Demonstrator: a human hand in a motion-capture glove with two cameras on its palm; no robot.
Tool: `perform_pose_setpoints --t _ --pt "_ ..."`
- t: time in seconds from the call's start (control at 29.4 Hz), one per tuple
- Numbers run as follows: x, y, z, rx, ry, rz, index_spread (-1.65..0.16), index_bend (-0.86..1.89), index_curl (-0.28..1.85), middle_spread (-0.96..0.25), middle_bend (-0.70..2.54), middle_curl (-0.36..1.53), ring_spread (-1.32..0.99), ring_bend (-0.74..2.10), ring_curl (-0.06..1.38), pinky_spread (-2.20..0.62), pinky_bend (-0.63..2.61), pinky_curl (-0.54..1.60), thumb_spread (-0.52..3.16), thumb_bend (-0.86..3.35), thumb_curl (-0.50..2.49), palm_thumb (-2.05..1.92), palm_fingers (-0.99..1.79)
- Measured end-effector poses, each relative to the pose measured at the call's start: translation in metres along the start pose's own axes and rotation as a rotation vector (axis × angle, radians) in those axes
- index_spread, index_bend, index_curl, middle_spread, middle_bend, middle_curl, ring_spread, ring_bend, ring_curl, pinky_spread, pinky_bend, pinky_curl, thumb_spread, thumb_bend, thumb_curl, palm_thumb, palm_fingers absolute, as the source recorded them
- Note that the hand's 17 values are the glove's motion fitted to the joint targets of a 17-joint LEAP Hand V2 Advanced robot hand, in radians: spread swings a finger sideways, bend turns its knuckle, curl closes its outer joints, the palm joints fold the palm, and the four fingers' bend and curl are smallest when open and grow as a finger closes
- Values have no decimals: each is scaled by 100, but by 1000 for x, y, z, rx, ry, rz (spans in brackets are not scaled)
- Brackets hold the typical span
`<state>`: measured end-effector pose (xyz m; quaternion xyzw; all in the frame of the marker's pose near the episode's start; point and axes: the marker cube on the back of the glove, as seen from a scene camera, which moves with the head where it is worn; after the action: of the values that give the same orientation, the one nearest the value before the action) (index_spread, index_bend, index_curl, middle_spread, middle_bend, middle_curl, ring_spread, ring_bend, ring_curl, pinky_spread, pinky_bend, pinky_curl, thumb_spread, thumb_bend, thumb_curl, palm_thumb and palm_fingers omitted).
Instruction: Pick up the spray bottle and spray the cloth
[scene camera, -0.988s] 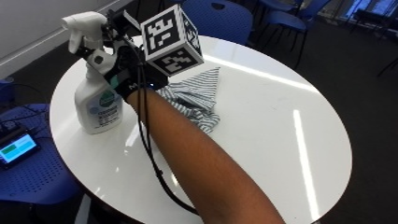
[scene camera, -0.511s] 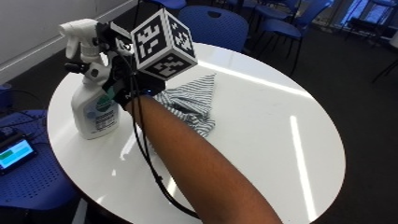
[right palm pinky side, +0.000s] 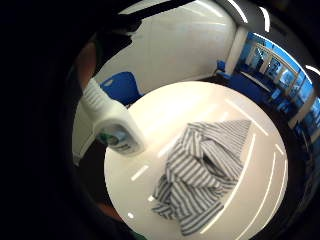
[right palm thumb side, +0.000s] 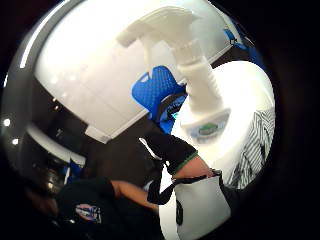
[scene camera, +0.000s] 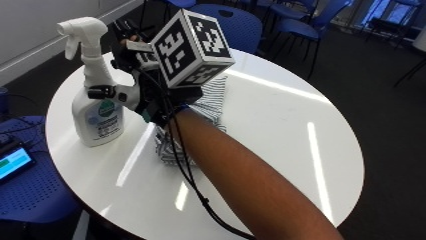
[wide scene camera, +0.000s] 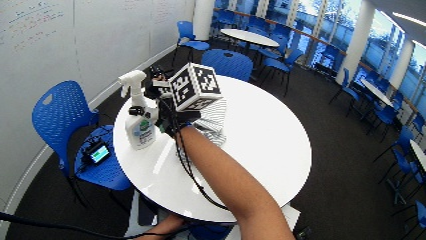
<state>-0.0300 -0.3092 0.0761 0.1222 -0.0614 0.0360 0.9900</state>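
Observation:
A white spray bottle with a trigger head stands upright near the left edge of the round white table. My gloved right hand hovers just to the right of its neck, fingers stretched and holding nothing. The thumb side palm view shows the spray bottle close but apart from the palm. Under and behind my wrist, a crumpled striped cloth lies on the table. The cloth also lies spread beside the bottle in the little finger side view.
A blue chair holding a small screen device stands left of the table, below the bottle. More blue chairs stand behind the table. The right half of the table top is bare.
The outside camera has shifted. My hand stays beside the bottle's neck, and the bottle and cloth lie where they were.

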Motion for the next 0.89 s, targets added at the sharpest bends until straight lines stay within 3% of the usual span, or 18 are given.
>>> perform_pose_setpoints --t 0.37,0.89 --pt "-21 67 -24 -237 6 -231 -42 14 16 -7 22 35 -9 43 30 19 54 36 98 -4 31 38 20" --pt "-51 142 -26 -426 -19 -377 -44 16 22 -9 20 34 -9 38 29 21 45 34 101 -3 30 34 28"
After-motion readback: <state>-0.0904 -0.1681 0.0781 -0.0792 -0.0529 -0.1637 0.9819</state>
